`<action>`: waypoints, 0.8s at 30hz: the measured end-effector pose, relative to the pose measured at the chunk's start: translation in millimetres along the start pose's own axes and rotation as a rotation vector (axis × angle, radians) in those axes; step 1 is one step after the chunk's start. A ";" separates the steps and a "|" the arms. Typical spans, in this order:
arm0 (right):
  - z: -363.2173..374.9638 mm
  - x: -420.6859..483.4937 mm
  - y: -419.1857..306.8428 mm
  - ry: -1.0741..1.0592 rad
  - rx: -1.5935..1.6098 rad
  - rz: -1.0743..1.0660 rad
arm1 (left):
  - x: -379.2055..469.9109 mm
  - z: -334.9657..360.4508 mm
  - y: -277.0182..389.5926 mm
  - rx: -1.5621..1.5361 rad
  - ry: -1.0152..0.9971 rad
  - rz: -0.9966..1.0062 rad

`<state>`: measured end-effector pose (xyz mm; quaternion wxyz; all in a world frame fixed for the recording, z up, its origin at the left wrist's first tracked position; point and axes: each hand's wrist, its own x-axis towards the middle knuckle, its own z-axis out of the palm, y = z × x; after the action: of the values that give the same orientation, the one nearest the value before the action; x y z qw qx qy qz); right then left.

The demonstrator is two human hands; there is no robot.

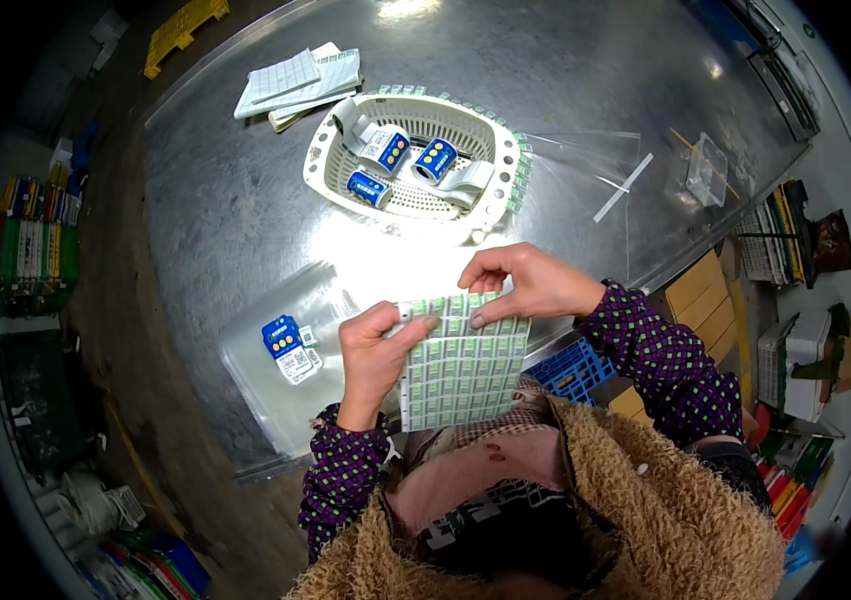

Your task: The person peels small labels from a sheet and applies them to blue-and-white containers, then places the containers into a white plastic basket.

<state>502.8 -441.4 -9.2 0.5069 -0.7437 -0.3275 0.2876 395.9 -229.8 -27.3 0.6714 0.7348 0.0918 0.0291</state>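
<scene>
My left hand grips the left edge of a sheet of small green-and-white stickers, held up in front of my body. At the sheet's top edge my right hand pinches the paper between thumb and fingers; whether a sticker is peeled there I cannot tell. Left of the sheet, a stack of clear plastic bags lies on the table, with blue-and-white labels on the top one. Beyond my hands stands a white plastic basket containing rolls of blue-and-white labels. Small green stickers hang along its rim.
Folded sticker sheets lie on the metal table behind the basket. To the right are clear plastic film, a white strip and a clear plastic box with a thin stick. A blue crate stands below the table edge.
</scene>
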 end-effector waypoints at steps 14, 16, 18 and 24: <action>19.4 22.2 1.1 -0.009 -0.179 -0.227 | 7.4 3.8 -6.5 0.207 -0.123 0.066; 23.5 19.9 4.3 0.088 -0.307 -0.332 | 7.6 6.5 -5.9 0.143 -0.087 -0.010; 20.8 20.1 4.3 0.087 -0.400 -0.370 | 7.8 8.3 -15.4 0.021 -0.057 -0.129; -29.6 -10.8 31.2 0.132 0.204 0.309 | 14.5 -0.9 -40.6 -0.116 0.059 -0.237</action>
<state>524.6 -475.1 -28.1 0.5500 -0.7469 -0.1448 0.3444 406.0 -223.1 -68.7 0.7083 0.6778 0.1959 -0.0239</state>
